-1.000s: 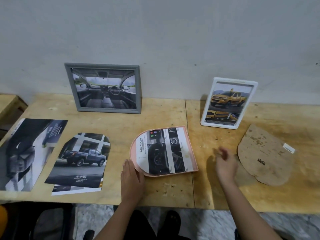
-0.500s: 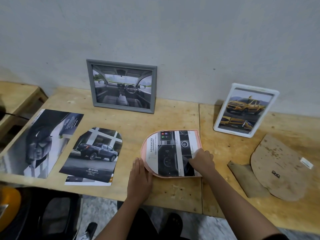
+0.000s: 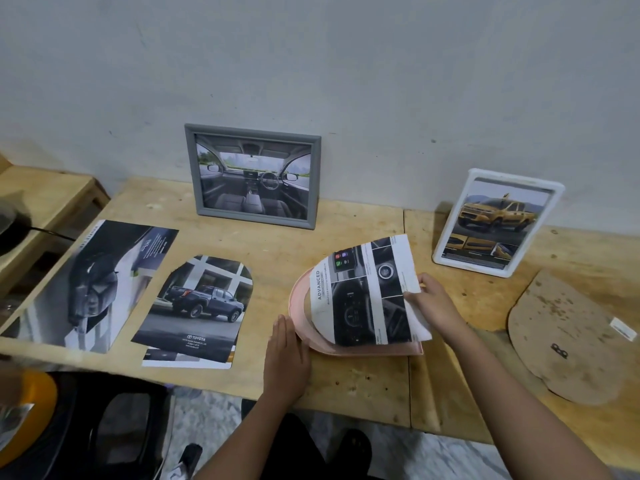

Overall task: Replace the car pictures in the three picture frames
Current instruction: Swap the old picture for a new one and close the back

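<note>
Pinching the right edge of the dashboard picture (image 3: 363, 296) between thumb and curled fingers, my right hand (image 3: 440, 306) holds the sheet tilted, raised above the pink arched frame (image 3: 300, 318). The frame lies flat on the wooden table (image 3: 346, 386) directly beneath it. The sheet's rounded end points left, above the frame's rounded end; whether the two touch there, I cannot tell. My left hand (image 3: 285, 358) lies flat on the table, fingers straight and pressed together, with the fingertips against the frame's rounded left rim. To the left of this frame, an arched pickup print (image 3: 197, 306) lies face up, and beyond it, near the table's left end, lies a larger dark car print (image 3: 90, 285). At the back, a grey frame (image 3: 254, 174) showing a car interior leans upright against the wall. To the right, a white frame (image 3: 495, 223) showing a yellow truck likewise stands propped at the wall. A brown backing board (image 3: 568, 341) with a rounded end lies flat on the table, well apart from the pink frame, on my right.
</note>
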